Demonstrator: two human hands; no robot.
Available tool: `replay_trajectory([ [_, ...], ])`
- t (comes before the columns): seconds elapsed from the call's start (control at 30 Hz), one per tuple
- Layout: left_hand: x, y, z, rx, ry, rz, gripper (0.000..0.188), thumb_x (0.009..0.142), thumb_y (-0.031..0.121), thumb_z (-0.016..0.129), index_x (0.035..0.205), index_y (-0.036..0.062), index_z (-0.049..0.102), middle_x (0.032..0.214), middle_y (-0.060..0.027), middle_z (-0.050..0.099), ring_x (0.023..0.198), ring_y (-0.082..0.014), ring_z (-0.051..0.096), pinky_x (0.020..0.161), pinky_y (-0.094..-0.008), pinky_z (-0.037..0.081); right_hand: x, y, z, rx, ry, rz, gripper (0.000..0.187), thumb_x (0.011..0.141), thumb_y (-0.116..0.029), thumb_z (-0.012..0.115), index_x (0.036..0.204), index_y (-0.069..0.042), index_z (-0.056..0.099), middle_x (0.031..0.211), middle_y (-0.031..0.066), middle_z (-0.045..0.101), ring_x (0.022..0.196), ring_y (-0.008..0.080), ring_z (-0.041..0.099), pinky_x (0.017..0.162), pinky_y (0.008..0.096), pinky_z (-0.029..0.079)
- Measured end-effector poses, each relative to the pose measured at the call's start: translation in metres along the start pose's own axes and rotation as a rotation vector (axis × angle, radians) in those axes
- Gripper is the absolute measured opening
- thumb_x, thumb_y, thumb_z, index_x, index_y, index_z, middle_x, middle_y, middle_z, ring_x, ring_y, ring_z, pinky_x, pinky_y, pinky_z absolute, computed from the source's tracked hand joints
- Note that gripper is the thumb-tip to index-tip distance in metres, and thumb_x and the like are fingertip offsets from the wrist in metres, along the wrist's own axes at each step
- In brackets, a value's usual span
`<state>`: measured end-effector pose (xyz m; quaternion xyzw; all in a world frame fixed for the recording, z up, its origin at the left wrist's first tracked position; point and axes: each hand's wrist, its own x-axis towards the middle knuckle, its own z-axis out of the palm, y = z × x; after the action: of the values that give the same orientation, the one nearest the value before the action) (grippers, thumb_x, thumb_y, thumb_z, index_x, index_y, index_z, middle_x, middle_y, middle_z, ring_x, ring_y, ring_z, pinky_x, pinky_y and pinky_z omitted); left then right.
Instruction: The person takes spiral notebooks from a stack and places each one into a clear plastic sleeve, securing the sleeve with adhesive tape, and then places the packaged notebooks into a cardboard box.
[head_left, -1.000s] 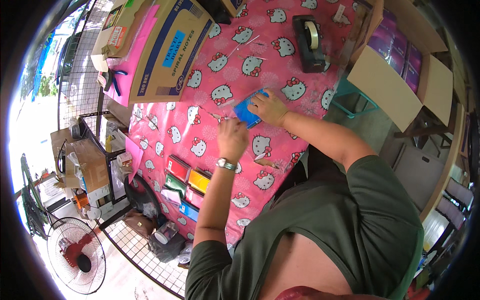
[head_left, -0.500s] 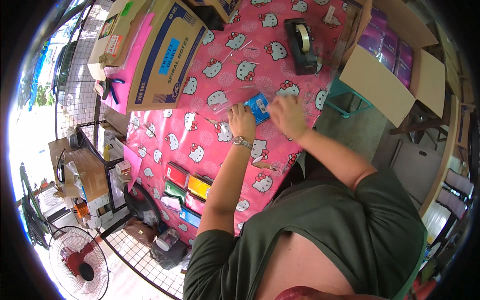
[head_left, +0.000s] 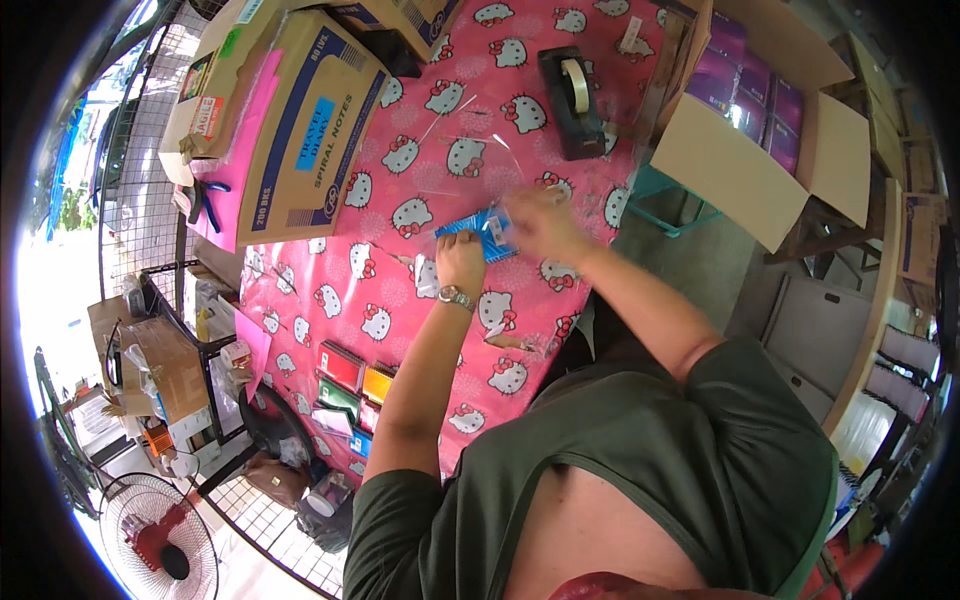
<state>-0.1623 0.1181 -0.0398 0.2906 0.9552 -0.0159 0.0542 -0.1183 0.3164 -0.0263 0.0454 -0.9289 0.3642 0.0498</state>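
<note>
A small blue spiral notebook (head_left: 497, 252) lies tilted on the pink cartoon-print tablecloth (head_left: 400, 290), with clear plastic about it. My left hand (head_left: 460, 262), a watch at its wrist, has its fingers bent over the notebook's left side and holds it there. At the notebook's right end is my right hand (head_left: 548, 225). Motion smears its fingers, so whether it grips the plastic there is unclear. Beyond the hands, a black tape dispenser (head_left: 572, 105) with a roll of tape stands on the cloth.
Red, green, yellow and other notebooks (head_left: 342, 366) lie at the near left. A large carton (head_left: 300, 150) stands at the far left, with pliers (head_left: 208, 205) beside it. On the right, an open carton (head_left: 735, 165) holds purple packs. A fan (head_left: 160, 540) is at the lower left.
The blue notebook has turned so that it lies more sideways. The clear plastic that spread left of it no longer sticks out there. My right hand remains at its right end, now more blurred.
</note>
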Motion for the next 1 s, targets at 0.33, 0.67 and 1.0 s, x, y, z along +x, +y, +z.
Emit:
replay_trajectory([
  [0.33,-0.027,0.006,-0.014,0.068,-0.032,0.118,0.048,0.086,0.010,0.048,0.132,-0.0041,0.043,0.139,-0.0140,0.044,0.115,-0.0232,0.052,0.107,-0.0539,0.026,0.031,0.101,-0.057,1.064,0.686,0.628,0.011,0.087,-0.015,0.065,0.084,-0.004,0.064,0.075,0.0011,0.059,0.064,0.0071,0.051,0.055,0.0231,0.041],
  [0.67,-0.028,-0.009,0.017,-0.029,0.054,0.129,0.059,0.074,0.020,0.070,0.129,0.0046,0.050,0.125,-0.0061,0.052,0.109,-0.0214,0.050,0.099,-0.0491,0.032,0.028,0.075,-0.014,1.950,0.007,0.931,0.008,0.095,-0.009,0.051,0.087,-0.007,0.053,0.072,0.0009,0.050,0.056,0.0085,0.044,0.051,0.0221,0.037],
  [1.0,-0.028,-0.006,0.014,-0.147,0.083,0.116,0.052,0.078,0.010,0.061,0.129,0.0034,0.050,0.121,-0.0065,0.051,0.109,-0.0230,0.049,0.099,-0.0486,0.034,-0.043,0.026,-0.041,1.090,0.625,0.844,0.015,0.094,-0.015,0.058,0.083,-0.005,0.054,0.072,0.0024,0.057,0.055,0.0110,0.053,0.048,0.0261,0.043],
])
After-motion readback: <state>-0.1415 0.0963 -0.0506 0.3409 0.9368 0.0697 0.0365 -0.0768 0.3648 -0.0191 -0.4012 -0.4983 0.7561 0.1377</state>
